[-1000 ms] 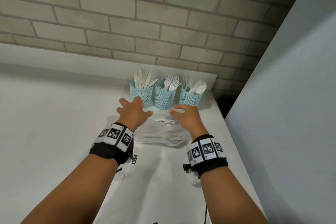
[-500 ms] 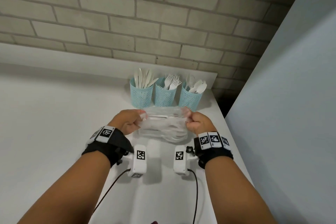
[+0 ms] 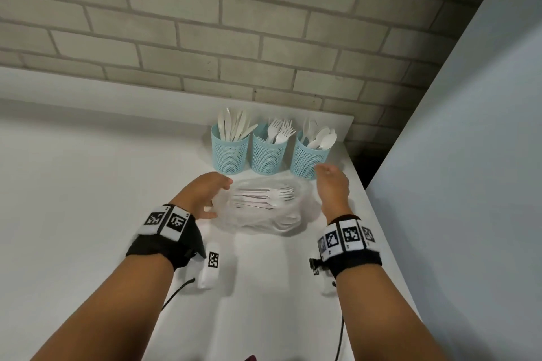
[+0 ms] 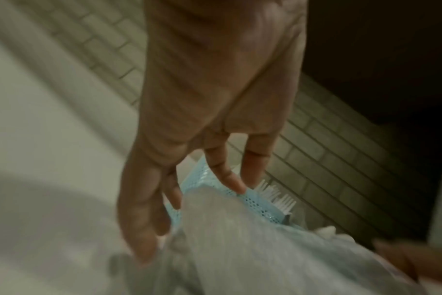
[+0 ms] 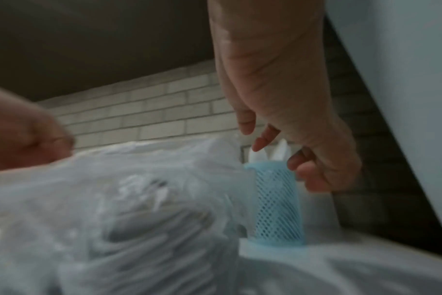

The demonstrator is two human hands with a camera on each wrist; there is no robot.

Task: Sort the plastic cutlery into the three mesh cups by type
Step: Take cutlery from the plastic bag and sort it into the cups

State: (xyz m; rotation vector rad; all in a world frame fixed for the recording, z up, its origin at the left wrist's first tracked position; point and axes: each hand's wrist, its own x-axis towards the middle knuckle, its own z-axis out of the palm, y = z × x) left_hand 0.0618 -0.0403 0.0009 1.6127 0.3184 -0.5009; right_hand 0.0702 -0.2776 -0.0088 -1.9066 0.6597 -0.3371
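Three light-blue mesh cups stand at the table's back: the knife cup (image 3: 230, 152), the fork cup (image 3: 268, 155) and the spoon cup (image 3: 309, 160). Just in front of them a clear plastic bag (image 3: 264, 208) lies on the table with several white forks (image 3: 264, 195) showing through it. My left hand (image 3: 218, 199) is at the bag's left end, fingers nearly straight, thumb against the plastic. My right hand (image 3: 325, 173) hovers off the bag's right end beside the spoon cup (image 5: 278, 203), fingers loosely curled and holding nothing.
The white table (image 3: 88, 214) stretches far to the left. A brick wall (image 3: 234, 38) rises behind the cups. A grey-blue panel (image 3: 469, 155) runs along the table's right edge, close to my right arm.
Half a second ago both hands gripped the bag's ends and held it up. Both have since let go and moved apart, and the bag lies on the table.
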